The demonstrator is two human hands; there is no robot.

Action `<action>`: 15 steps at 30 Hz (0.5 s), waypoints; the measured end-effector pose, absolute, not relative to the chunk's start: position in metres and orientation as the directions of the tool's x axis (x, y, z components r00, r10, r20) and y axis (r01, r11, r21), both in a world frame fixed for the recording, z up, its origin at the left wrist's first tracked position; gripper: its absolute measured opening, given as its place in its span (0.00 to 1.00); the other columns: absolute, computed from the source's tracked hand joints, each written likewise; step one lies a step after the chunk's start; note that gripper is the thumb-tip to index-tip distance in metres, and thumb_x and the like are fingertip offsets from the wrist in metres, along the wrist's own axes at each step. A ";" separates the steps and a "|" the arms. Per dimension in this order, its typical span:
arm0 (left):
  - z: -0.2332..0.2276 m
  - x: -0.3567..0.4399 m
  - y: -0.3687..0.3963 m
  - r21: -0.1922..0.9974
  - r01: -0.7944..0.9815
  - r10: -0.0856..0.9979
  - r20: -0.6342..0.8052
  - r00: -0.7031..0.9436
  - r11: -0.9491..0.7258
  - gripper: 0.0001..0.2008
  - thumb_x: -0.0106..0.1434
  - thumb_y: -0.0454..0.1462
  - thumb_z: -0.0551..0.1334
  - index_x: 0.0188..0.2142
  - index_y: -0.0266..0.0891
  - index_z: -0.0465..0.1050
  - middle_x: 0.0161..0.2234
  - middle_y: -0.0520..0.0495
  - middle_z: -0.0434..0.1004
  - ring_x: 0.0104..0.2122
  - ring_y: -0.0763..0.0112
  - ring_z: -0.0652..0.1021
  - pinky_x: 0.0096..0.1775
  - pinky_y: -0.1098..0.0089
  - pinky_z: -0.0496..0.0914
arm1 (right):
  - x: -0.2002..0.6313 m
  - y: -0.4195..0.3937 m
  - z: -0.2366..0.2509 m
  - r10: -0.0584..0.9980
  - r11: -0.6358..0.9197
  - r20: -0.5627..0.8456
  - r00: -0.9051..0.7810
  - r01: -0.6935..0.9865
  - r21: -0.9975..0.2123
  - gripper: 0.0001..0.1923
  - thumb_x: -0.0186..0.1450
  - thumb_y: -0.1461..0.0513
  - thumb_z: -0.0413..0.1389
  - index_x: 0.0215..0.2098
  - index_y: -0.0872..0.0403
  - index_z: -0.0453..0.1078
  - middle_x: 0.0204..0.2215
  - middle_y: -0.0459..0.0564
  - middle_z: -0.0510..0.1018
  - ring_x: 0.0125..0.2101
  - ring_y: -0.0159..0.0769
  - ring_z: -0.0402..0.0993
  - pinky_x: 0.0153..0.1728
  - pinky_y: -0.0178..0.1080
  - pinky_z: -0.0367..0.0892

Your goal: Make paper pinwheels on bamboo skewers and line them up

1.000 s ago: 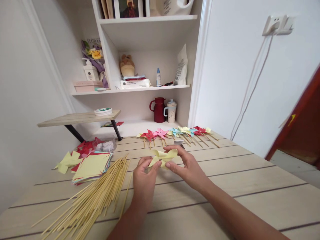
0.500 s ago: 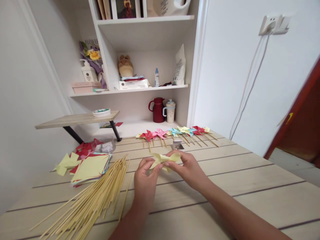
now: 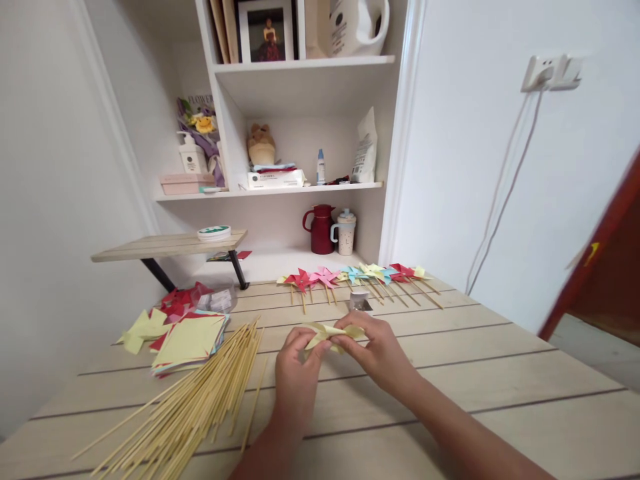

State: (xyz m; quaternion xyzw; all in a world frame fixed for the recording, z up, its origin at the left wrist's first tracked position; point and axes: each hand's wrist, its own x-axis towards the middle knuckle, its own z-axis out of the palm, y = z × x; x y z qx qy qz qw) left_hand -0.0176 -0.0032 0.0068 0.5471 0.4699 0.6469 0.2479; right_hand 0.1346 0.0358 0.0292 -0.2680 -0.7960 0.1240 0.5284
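Note:
A pale yellow paper pinwheel [image 3: 326, 331] is held just above the table between both hands. My left hand [image 3: 299, 360] pinches its left side between thumb and fingers. My right hand [image 3: 375, 347] grips the right side, thumb close to the middle. The fingers cover much of the paper, and whether a pin sits at its centre cannot be made out. Just beyond my right hand stands a small open box [image 3: 359, 302]. Left of my left hand lies a spread bundle of thin wooden sticks [image 3: 210, 393], with one stick [image 3: 254, 403] apart from it.
Finished pinwheels on sticks [image 3: 325, 277] line the table's far edge. Square paper sheets [image 3: 190, 339] are stacked at left, beside folded yellow paper [image 3: 143, 330], red paper pieces [image 3: 183, 300] and a clear container [image 3: 220, 298]. A small raised shelf [image 3: 165, 244] and a red jug [image 3: 321, 229] stand behind.
The camera view has tilted up slightly, so everything sits lower and a bit to the right. The pinwheel is tipped flatter, with both hands still on it.

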 end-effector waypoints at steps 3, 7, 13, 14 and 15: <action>0.007 -0.019 -0.005 0.834 0.262 0.781 0.548 -0.300 -0.485 0.05 0.57 0.38 0.67 0.27 0.40 0.79 0.31 0.48 0.75 0.34 0.65 0.76 0.39 0.68 0.70 | 0.136 0.033 0.029 0.381 0.907 0.869 -0.314 0.307 -0.287 0.06 0.67 0.63 0.55 0.33 0.51 0.72 0.26 0.47 0.78 0.29 0.37 0.73 0.32 0.40 0.68; 0.008 -0.023 -0.010 0.746 0.373 0.728 0.649 -0.223 -0.551 0.04 0.56 0.35 0.66 0.29 0.44 0.81 0.32 0.47 0.75 0.36 0.62 0.76 0.39 0.66 0.70 | 0.140 0.025 0.031 0.157 0.953 0.932 -0.327 0.298 -0.055 0.11 0.66 0.70 0.51 0.39 0.51 0.72 0.30 0.48 0.79 0.33 0.37 0.74 0.43 0.47 0.67; 0.011 -0.033 -0.015 0.673 0.452 0.695 0.704 -0.147 -0.585 0.09 0.57 0.32 0.64 0.36 0.45 0.81 0.35 0.46 0.75 0.39 0.60 0.76 0.40 0.64 0.69 | 0.142 0.018 0.033 0.049 0.935 0.934 -0.353 0.346 0.082 0.15 0.64 0.73 0.51 0.42 0.51 0.72 0.32 0.48 0.81 0.34 0.37 0.74 0.45 0.49 0.67; 0.011 -0.033 -0.015 0.662 0.470 0.691 0.709 -0.139 -0.585 0.10 0.57 0.32 0.64 0.37 0.45 0.81 0.36 0.47 0.76 0.39 0.60 0.76 0.40 0.64 0.69 | 0.142 0.018 0.033 0.052 0.938 0.934 -0.355 0.338 0.076 0.14 0.64 0.72 0.51 0.42 0.51 0.72 0.32 0.48 0.81 0.35 0.38 0.75 0.45 0.49 0.68; 0.011 -0.032 -0.014 0.652 0.487 0.686 0.714 -0.137 -0.582 0.10 0.57 0.31 0.64 0.37 0.45 0.80 0.35 0.47 0.76 0.38 0.61 0.77 0.40 0.63 0.69 | 0.143 0.019 0.033 0.067 0.943 0.935 -0.348 0.327 0.054 0.14 0.64 0.72 0.51 0.42 0.51 0.72 0.32 0.49 0.81 0.35 0.38 0.75 0.45 0.49 0.68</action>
